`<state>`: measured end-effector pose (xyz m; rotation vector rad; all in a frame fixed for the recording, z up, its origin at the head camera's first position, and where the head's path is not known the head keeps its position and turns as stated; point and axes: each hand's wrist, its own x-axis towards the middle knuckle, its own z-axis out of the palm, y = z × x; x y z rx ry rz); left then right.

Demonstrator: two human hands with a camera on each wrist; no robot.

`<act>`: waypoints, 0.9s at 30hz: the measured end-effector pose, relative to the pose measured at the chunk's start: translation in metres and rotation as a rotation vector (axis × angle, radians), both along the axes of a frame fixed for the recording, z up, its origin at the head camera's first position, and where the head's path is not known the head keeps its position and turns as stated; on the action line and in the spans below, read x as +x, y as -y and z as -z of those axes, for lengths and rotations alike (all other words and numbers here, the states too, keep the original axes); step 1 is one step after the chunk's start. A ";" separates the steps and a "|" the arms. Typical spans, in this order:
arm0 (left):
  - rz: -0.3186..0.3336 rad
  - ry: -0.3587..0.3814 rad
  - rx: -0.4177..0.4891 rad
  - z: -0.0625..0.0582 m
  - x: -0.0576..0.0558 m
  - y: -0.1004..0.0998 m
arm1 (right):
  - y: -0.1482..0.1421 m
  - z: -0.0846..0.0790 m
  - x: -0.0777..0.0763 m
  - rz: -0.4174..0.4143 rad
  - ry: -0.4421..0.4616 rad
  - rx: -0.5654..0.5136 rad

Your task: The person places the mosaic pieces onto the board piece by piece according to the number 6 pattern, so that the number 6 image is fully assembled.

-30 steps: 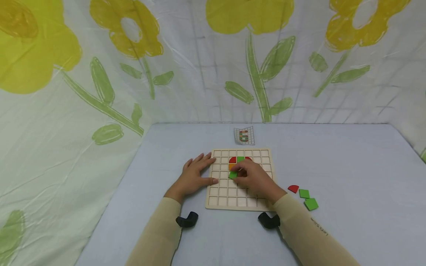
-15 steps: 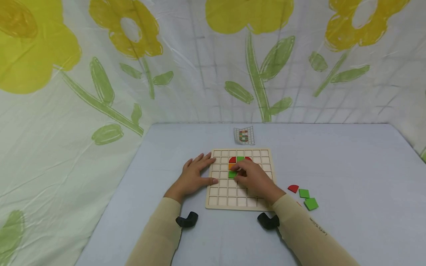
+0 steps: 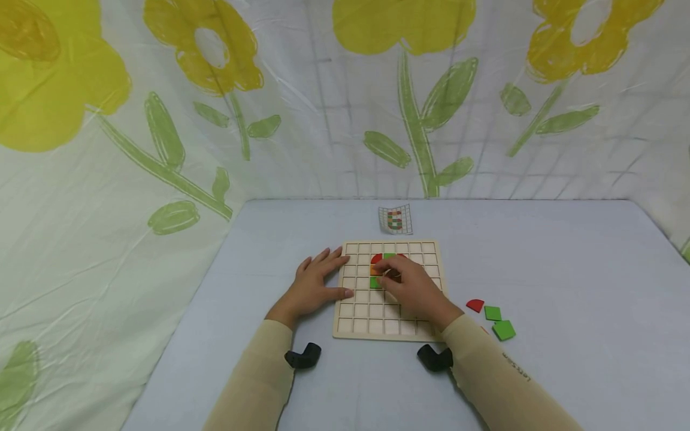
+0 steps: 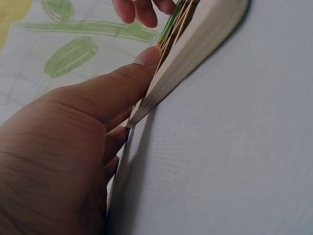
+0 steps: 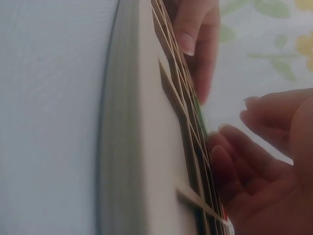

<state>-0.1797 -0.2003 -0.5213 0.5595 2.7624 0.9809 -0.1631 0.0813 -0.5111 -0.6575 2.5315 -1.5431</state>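
Note:
A wooden grid board (image 3: 353, 311) lies on the table. Red quarter-circle (image 3: 377, 259), green square (image 3: 389, 256), orange (image 3: 373, 270) and further green square (image 3: 375, 282) pieces sit in its cells. My left hand (image 3: 309, 287) rests along the board's left side, fingers spread and thumb on the edge. My right hand (image 3: 415, 290) is over the middle of the board, fingers loosely bent, its tips near the orange and lower green pieces. Nothing shows between these fingers in the right wrist view. The right hand hides part of the pieces and cells beneath it.
Right of the board lie a loose red quarter-circle (image 3: 475, 306) and two green squares, one nearer the board (image 3: 493, 313) and one lower (image 3: 504, 330). An orange bit peeks out by the right sleeve (image 3: 496, 371). A small pattern card (image 3: 395, 219) stands behind the board.
The green square, tilted under my right fingertips a second ago, now lies flat in its cell. My right thumb has shifted slightly up the board. The left hand has stayed put.

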 end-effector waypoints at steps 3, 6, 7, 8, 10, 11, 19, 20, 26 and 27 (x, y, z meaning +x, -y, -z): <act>0.002 0.003 0.003 0.000 0.000 0.000 | -0.001 -0.001 0.000 0.005 0.018 -0.003; 0.002 0.009 0.005 -0.001 0.000 0.000 | -0.002 -0.003 0.000 0.011 0.031 -0.004; 0.002 0.009 0.001 -0.001 0.000 0.000 | -0.002 -0.004 0.000 0.013 0.037 -0.009; 0.001 0.010 -0.002 -0.001 0.000 0.000 | -0.003 -0.005 0.000 0.015 0.043 -0.016; -0.001 0.009 -0.006 -0.001 0.000 0.000 | -0.003 -0.007 0.000 0.015 0.058 -0.036; -0.002 0.009 -0.008 -0.001 0.000 -0.001 | -0.004 -0.008 0.000 0.015 0.067 -0.048; -0.008 0.009 -0.004 0.000 0.000 -0.001 | -0.005 -0.017 0.000 -0.039 0.169 -0.215; -0.007 0.008 -0.004 0.000 0.000 -0.001 | -0.005 -0.018 0.000 -0.042 0.184 -0.235; 0.004 0.001 -0.002 0.001 -0.002 -0.001 | -0.007 -0.026 0.001 -0.067 0.214 -0.312; 0.005 -0.001 -0.001 0.001 -0.002 -0.001 | -0.008 -0.027 0.002 -0.074 0.214 -0.321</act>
